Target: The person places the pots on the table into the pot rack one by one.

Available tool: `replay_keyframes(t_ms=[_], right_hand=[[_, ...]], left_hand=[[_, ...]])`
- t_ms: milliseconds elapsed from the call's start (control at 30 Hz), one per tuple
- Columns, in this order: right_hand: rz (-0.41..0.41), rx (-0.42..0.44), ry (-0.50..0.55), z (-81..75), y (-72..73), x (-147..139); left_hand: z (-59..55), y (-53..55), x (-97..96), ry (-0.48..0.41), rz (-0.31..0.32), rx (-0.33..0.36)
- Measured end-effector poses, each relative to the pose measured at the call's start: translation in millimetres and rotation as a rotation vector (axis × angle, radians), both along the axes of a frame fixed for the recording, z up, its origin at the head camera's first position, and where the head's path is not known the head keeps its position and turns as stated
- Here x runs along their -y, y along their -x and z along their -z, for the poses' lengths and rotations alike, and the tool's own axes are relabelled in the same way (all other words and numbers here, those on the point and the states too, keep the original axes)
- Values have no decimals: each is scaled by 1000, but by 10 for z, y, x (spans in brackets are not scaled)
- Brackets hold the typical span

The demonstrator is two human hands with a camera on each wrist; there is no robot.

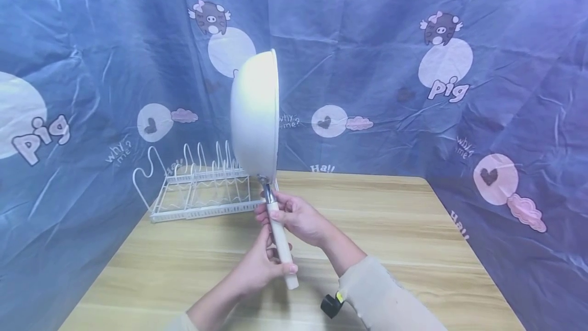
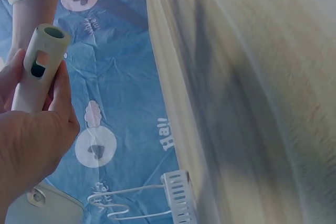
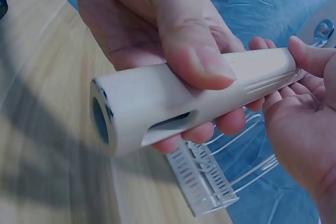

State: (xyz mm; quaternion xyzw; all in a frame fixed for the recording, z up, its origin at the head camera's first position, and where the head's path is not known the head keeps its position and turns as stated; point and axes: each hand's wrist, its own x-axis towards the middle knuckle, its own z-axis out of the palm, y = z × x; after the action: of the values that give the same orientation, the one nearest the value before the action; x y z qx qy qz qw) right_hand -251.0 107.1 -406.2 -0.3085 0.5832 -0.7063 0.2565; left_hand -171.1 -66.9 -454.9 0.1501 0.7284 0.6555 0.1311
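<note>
A white frying pan [image 1: 254, 111] stands on edge in the air, its outer side facing left and its handle [image 1: 281, 239] pointing down toward me. Around the lower end of the handle my left hand [image 1: 257, 267] grips, thumb near the tip. Higher up, my right hand [image 1: 303, 221] holds the handle close to the metal neck. The hollow end and hanging slot of the pale handle [image 2: 39, 82] show in the left wrist view. In the right wrist view both hands wrap the handle [image 3: 126, 98]; the pan's inside is hidden.
A white wire dish rack [image 1: 206, 212] stands at the back left of the wooden table [image 1: 367, 218], behind the pan. Blue printed curtain [image 1: 358, 65] hangs around the back and sides. A black device [image 1: 331, 305] sits at my right sleeve.
</note>
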Motion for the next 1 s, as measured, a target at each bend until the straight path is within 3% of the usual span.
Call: replay_keyframes(t_ms=[367, 633, 1000], right_hand=[[-41, 68, 11, 266, 68, -3], [-77, 118, 17, 434, 90, -3], [-79, 152, -13, 581, 139, 5]], left_hand=[[121, -63, -40, 30, -14, 12], [186, -103, -66, -53, 2, 64], [290, -116, -109, -100, -9, 128]])
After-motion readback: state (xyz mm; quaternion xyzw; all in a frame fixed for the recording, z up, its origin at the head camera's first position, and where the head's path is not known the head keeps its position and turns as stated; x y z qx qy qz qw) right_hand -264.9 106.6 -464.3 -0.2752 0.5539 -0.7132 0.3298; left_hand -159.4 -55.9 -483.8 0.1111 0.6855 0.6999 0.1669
